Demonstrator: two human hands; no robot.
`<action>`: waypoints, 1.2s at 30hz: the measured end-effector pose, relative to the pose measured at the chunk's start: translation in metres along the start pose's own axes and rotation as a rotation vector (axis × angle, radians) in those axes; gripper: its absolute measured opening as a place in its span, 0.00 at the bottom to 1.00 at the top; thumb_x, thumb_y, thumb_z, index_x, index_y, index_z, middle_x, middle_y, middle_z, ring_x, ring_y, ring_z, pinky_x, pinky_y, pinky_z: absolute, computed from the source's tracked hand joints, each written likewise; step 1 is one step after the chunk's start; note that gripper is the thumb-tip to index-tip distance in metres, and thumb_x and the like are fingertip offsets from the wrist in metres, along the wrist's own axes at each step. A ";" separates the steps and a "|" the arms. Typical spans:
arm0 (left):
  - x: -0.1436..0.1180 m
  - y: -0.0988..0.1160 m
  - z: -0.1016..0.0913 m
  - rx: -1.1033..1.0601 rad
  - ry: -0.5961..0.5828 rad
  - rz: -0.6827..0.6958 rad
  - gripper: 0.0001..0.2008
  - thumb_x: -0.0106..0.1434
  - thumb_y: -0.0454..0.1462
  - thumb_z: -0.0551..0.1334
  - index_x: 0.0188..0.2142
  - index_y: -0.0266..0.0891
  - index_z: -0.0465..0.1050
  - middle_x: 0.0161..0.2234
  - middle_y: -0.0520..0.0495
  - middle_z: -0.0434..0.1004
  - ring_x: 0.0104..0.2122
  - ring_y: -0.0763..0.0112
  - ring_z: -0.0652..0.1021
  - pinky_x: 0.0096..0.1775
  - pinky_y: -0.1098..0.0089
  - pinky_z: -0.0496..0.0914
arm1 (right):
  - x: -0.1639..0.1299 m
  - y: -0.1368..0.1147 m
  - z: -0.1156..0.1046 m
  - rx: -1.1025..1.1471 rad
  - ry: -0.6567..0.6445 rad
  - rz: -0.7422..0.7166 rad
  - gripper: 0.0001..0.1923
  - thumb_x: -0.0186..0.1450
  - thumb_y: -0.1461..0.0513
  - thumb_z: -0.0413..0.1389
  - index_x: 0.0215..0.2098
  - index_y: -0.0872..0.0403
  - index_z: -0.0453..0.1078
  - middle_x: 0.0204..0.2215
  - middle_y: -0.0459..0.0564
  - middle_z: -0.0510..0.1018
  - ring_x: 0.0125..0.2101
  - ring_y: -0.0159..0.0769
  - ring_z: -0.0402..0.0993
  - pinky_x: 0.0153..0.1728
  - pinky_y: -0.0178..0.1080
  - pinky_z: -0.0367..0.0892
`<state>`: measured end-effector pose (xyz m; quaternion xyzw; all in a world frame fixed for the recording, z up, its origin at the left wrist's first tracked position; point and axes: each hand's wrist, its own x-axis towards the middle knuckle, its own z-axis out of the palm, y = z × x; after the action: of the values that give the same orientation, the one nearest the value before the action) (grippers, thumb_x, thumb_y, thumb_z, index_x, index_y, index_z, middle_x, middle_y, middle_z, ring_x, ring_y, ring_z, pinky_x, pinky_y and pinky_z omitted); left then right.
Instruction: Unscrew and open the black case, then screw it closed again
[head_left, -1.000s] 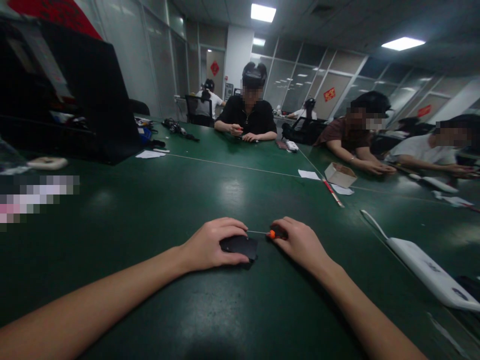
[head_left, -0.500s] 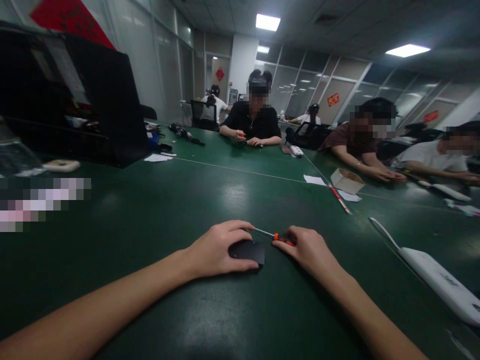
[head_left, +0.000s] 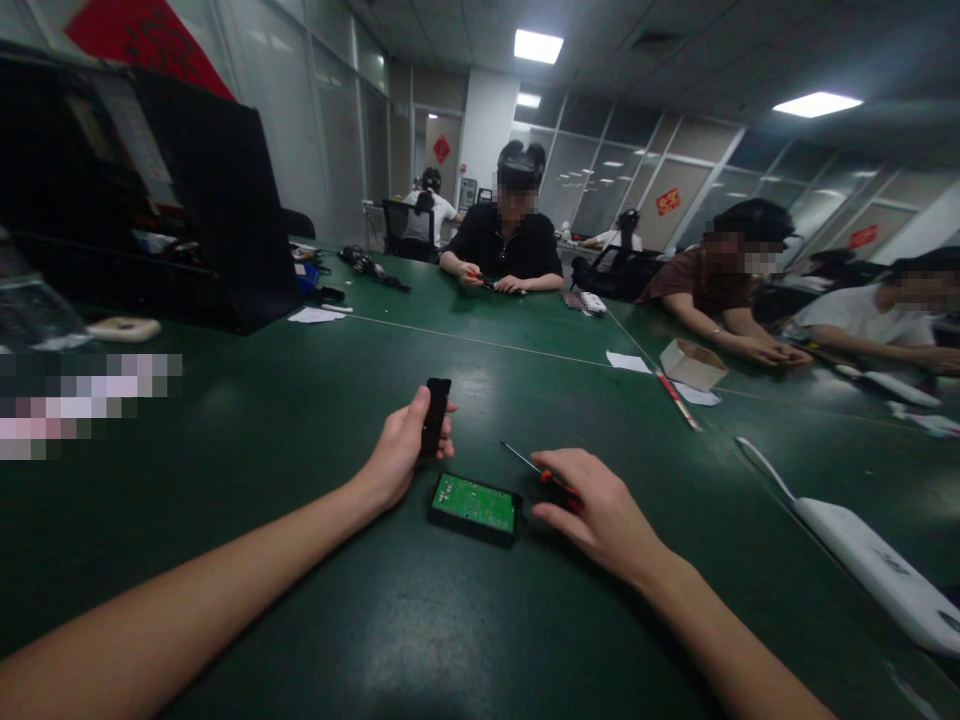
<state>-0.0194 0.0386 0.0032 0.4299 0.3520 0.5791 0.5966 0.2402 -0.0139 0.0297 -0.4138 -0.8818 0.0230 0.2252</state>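
Note:
A small black device base (head_left: pixel 475 510) lies on the green table (head_left: pixel 465 620) with its green circuit board exposed. My left hand (head_left: pixel 405 450) holds the black cover (head_left: pixel 434 414) lifted upright just left of and beyond the base. My right hand (head_left: pixel 592 510) rests on the table right of the base and grips a small screwdriver (head_left: pixel 536 469) with an orange and black handle, its thin shaft pointing up and to the left.
A white router (head_left: pixel 870 565) lies at the right. Further off are a cardboard box (head_left: pixel 694 362), a red pen (head_left: pixel 675 397) and paper slips. A black case (head_left: pixel 150 190) stands at the left. Several seated people work on the table's far side.
My left hand has lifted the black cover off the device and raised it to the left, exposing the green board. The right hand with the screwdriver drew slightly back.

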 end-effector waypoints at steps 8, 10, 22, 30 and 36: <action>0.008 0.004 -0.004 -0.227 0.021 -0.178 0.29 0.68 0.57 0.48 0.41 0.34 0.70 0.24 0.51 0.70 0.18 0.75 0.73 0.17 0.78 0.62 | 0.003 -0.031 0.022 0.168 -0.144 -0.073 0.24 0.66 0.54 0.60 0.57 0.53 0.64 0.49 0.57 0.75 0.48 0.46 0.71 0.51 0.50 0.67; 0.006 0.006 -0.003 -0.281 0.001 -0.237 0.25 0.71 0.51 0.46 0.44 0.31 0.71 0.26 0.48 0.72 0.20 0.74 0.75 0.20 0.77 0.65 | 0.003 -0.032 0.024 0.249 -0.112 -0.074 0.22 0.67 0.59 0.59 0.58 0.52 0.64 0.49 0.56 0.75 0.48 0.44 0.71 0.51 0.48 0.67; -0.009 0.015 0.005 -0.399 -0.211 -0.289 0.26 0.72 0.45 0.45 0.59 0.27 0.65 0.33 0.41 0.75 0.32 0.63 0.78 0.28 0.71 0.71 | -0.003 -0.017 0.013 0.424 0.344 0.057 0.13 0.65 0.62 0.59 0.48 0.49 0.68 0.39 0.48 0.74 0.33 0.35 0.73 0.32 0.35 0.69; -0.020 0.014 0.014 -0.274 -0.230 -0.147 0.18 0.71 0.41 0.55 0.57 0.37 0.69 0.46 0.40 0.77 0.47 0.60 0.76 0.49 0.63 0.69 | -0.003 -0.020 0.010 0.226 0.366 -0.166 0.17 0.63 0.64 0.61 0.50 0.53 0.67 0.41 0.53 0.73 0.40 0.39 0.74 0.40 0.38 0.71; -0.031 0.007 0.018 -0.091 -0.408 -0.048 0.17 0.70 0.42 0.57 0.53 0.37 0.74 0.49 0.41 0.76 0.51 0.60 0.73 0.53 0.64 0.66 | -0.005 -0.021 0.009 0.192 0.331 -0.185 0.17 0.63 0.65 0.60 0.50 0.54 0.67 0.42 0.54 0.72 0.39 0.38 0.74 0.38 0.37 0.72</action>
<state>-0.0081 0.0057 0.0138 0.5022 0.2075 0.4809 0.6881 0.2236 -0.0299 0.0245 -0.3059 -0.8606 0.0180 0.4067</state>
